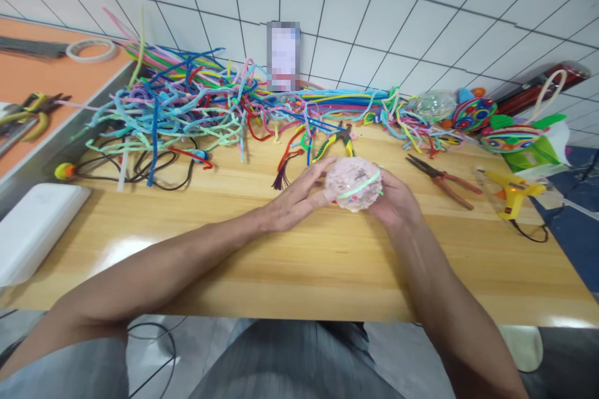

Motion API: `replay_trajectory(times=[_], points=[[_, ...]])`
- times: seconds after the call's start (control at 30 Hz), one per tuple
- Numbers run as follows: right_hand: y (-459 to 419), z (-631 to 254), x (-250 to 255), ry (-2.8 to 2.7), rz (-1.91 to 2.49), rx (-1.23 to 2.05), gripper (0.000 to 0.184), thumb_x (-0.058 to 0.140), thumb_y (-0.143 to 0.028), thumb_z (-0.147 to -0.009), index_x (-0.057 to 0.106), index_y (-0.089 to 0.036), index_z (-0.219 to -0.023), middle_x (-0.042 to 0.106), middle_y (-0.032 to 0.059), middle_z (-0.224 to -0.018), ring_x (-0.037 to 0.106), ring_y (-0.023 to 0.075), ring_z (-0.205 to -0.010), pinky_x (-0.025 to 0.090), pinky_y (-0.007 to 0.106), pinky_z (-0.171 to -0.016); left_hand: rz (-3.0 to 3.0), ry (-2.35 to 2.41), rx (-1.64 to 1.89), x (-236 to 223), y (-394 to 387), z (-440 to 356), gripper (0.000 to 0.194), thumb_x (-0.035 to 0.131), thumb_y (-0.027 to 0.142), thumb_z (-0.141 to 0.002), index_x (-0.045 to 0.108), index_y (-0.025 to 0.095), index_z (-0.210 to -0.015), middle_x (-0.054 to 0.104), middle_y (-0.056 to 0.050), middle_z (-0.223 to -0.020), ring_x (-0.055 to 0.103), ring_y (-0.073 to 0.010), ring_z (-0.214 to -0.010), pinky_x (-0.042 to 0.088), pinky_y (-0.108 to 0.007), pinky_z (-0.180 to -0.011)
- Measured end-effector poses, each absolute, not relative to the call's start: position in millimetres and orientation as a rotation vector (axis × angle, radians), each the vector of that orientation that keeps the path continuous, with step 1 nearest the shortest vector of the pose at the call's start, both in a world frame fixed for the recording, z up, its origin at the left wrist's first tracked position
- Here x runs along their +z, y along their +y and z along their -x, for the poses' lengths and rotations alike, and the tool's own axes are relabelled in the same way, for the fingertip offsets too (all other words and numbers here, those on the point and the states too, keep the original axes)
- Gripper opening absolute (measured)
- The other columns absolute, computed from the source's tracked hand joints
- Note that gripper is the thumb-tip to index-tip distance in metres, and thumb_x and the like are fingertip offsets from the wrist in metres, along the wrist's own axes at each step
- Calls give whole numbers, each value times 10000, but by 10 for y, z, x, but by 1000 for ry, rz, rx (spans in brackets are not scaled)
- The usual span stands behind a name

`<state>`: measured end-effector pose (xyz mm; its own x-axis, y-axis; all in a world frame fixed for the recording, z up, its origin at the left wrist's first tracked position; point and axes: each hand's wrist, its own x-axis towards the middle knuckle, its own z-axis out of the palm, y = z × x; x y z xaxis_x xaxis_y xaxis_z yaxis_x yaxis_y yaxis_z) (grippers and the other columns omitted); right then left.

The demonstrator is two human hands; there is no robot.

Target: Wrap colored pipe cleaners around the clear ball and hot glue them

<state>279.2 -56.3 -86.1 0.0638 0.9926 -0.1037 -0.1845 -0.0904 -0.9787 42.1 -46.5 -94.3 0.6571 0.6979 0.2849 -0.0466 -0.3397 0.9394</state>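
A round, pale pinkish, see-through ball (350,174) is held just above the wooden table, with a light green band slanting across it. Small red and blue specks show at its lower side. My left hand (299,198) grips it from the left, fingers reaching along its side. On the opposite side my right hand (397,201) is closed round it, its fingertips partly hidden behind the ball. Just beyond the ball lie yellow-and-black handled pliers (327,146). To the left of them is a dark purple tassel (282,176).
Tangled pipe cleaners (187,106) line the table's back, below a phone (283,59) against the tiled wall. Pliers with reddish handles (444,181) and a yellow glue gun (512,192) lie right. At left are a white box (42,224) and black cord (140,168); decorated balls (472,115) sit back right.
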Motion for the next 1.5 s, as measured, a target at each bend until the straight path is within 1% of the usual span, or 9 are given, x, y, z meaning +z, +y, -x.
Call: replay_trajectory(times=[0.13,0.37,0.6,0.7,0.77,0.93,1.1,1.27,1.5], points=[[-565,-2780,-831,-812,1143,1522,331,815,-504,-765,793,-243,-967,841,65,-1000,778,336,-1032,626,547,-946,-1935,517,943,-1050,-453,-480,964,775,521,-920,240,299,-1691,293,-171,-1762,334,-384,-1622,379,-612,-1293],[-598,-2752,-794,-813,1137,1573,323,781,-496,-774,809,-252,-985,844,70,-1039,777,349,-1064,614,585,-987,-2109,646,1135,-1107,-460,-519,932,786,539,-909,266,292,-1643,384,-194,-1696,351,-374,-1611,395,-628,-1275],[-601,-2727,-864,-751,1102,1542,294,722,-467,-802,796,-253,-989,835,85,-1128,756,337,-1144,609,559,-1015,-2254,693,1478,-1035,-542,-527,344,784,375,-957,556,239,-1176,605,-154,-1402,618,-284,-1355,530,-531,-1136],[-604,-2722,-854,-711,1077,1570,280,704,-405,-829,790,-237,-1036,831,79,-1149,741,315,-1192,590,525,-1062,-2288,654,1466,-1063,-544,-539,286,752,335,-983,554,237,-1164,635,-139,-1338,654,-267,-1305,573,-495,-1073],[-609,-2708,-843,-655,1083,1574,257,697,-361,-821,787,-231,-1023,834,74,-1125,732,308,-1208,588,508,-1067,-2262,662,1457,-1095,-527,-545,396,776,352,-963,537,241,-1259,627,-150,-1372,638,-289,-1341,563,-529,-1096],[-659,-2603,-861,-628,1155,1548,259,706,-401,-786,788,-228,-960,837,76,-1021,756,314,-1124,616,476,-988,-2149,587,1308,-1115,-512,-535,823,813,424,-905,359,241,-1567,499,-214,-1574,469,-365,-1539,505,-583,-1196],[-711,-2560,-874,-840,1348,1403,261,821,-390,-678,757,-203,-849,812,65,-875,761,264,-861,609,376,-805,-2088,582,1289,-1022,-571,-511,796,762,397,-889,367,226,-1558,549,-187,-1481,569,-341,-1418,516,-553,-1187],[-614,-2790,-822,-1108,1686,1147,270,747,-465,-761,691,-205,-813,724,10,-682,646,176,-608,501,282,-565,-2188,747,1245,-1004,-597,-528,719,766,339,-853,441,211,-1480,608,-165,-1403,585,-340,-1366,519,-550,-1172],[-642,-3132,-548,-1374,1844,921,270,693,-466,-788,659,-204,-846,714,21,-717,653,157,-606,450,251,-515,-2282,901,965,-1020,-579,-513,710,767,486,-908,459,207,-1484,605,-190,-1496,567,-370,-1437,470,-596,-1221]])
